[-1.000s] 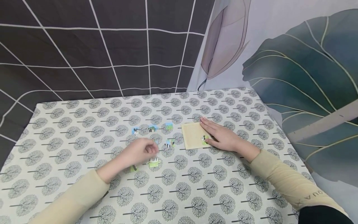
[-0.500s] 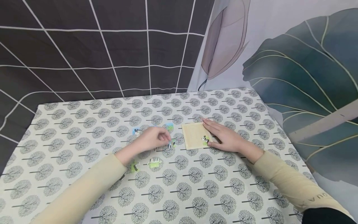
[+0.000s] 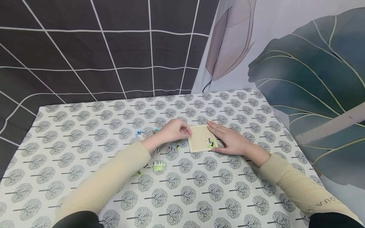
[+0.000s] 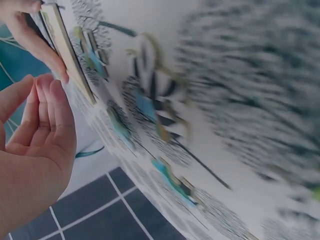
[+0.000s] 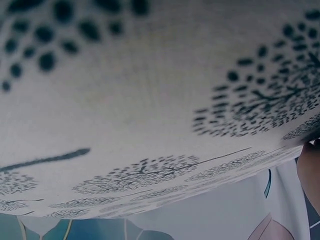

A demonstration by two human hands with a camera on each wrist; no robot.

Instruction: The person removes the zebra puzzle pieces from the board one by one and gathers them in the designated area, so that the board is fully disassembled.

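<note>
A shallow square wooden puzzle tray lies on the table. A panda puzzle piece sits in its near right corner. My right hand rests on the tray's right edge with fingers extended. At the tray's left edge is my left hand, fingers loosely bent and thumb close to the fingertips; contact with the tray is unclear. In the left wrist view no piece shows between those fingertips. A zebra-striped piece and a blue piece lie nearby. The left hand and forearm partly hide the pieces in the head view.
Several loose pieces lie left of the tray, among them a green-and-white piece and a blue striped piece. The tree-print tablecloth covers the table. A dark grid cloth hangs behind it, a leaf-print cloth on the right.
My left hand has moved right and away from me, from over the loose pieces to the tray's left edge. The right hand stays nearly still on the tray's right side.
</note>
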